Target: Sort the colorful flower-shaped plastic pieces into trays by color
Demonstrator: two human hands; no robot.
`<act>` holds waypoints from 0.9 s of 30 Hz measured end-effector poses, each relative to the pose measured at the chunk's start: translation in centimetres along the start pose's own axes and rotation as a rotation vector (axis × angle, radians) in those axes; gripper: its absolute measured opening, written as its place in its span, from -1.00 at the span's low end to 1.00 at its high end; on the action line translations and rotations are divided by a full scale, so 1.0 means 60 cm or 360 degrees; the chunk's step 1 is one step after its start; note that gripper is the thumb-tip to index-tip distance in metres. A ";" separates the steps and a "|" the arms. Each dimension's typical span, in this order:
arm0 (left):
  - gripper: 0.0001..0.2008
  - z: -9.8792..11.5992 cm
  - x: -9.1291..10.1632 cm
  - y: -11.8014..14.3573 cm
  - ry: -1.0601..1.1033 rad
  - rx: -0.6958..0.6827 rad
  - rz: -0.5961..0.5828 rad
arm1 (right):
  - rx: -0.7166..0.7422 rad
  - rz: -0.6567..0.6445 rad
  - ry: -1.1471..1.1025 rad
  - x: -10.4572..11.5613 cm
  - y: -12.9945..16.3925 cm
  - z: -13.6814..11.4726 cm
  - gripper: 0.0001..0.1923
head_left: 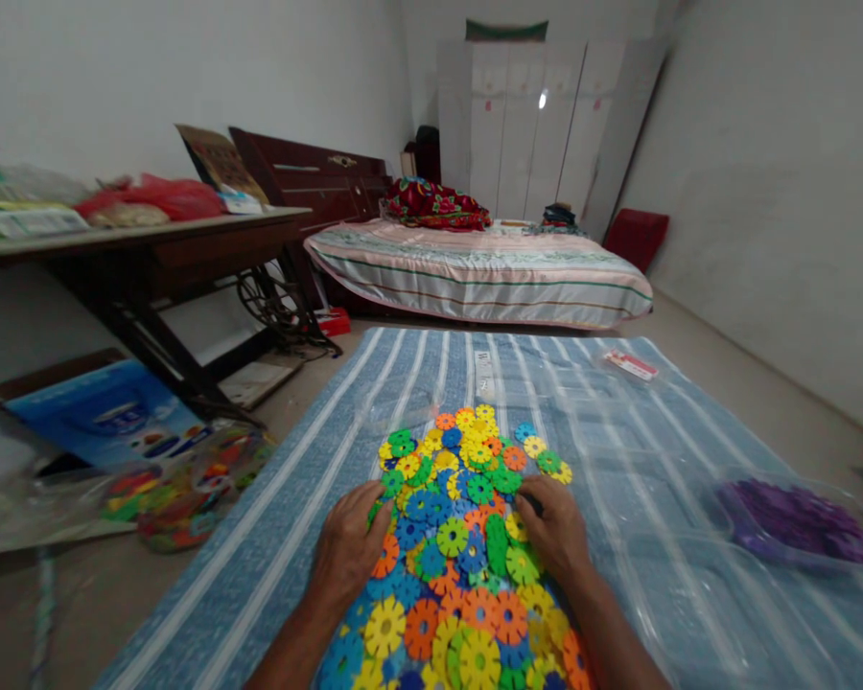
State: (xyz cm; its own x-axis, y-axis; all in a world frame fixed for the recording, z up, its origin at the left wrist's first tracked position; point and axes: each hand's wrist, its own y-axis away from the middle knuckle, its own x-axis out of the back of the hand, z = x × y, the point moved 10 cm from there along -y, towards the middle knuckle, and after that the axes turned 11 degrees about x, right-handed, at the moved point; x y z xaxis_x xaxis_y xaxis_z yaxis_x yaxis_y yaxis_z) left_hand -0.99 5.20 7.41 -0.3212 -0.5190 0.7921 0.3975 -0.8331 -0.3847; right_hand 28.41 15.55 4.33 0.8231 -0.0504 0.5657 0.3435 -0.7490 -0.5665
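Discs pile (460, 537) lower centre, uncountable | 2 hands: left hand (346, 551), right hand (557, 530) flat, ungripping | striped mat (618, 422) bare upper right | 1 purple tray (798, 522) right edge

i'm seeing the pile of plastic snowflake discs (460, 537) running off the bottom edge, so its near end is cut off. my left hand (346, 551) and right hand (557, 532) are covering the discs beneath them, fingertips partly buried. the clear tray of purple pieces (798, 522) is blurring; single pieces aren't readable. the bag of discs (187, 489) is smearing too.
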 end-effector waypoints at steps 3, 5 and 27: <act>-0.63 0.001 0.001 0.002 0.0006 -0.0007 0.0022 | -0.0010 -0.0017 -0.0021 -0.002 0.002 0.003 -0.78; -0.63 0.003 0.002 0.003 0.0005 -0.0008 0.0028 | -0.0032 -0.0010 -0.0023 -0.001 0.003 0.006 -0.78; -0.42 -0.094 0.018 -0.132 -0.0095 0.0655 -0.0066 | -0.0043 -0.0028 -0.0079 -0.003 0.005 0.005 -0.77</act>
State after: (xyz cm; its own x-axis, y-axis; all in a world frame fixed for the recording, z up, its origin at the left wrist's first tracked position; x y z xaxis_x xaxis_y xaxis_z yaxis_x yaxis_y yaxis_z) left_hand -9.32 10.17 8.64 -0.2986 -0.4647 0.8336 0.6994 -0.7009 -0.1402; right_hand 28.50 15.54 3.86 0.8387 -0.0049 0.5445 0.3462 -0.7671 -0.5401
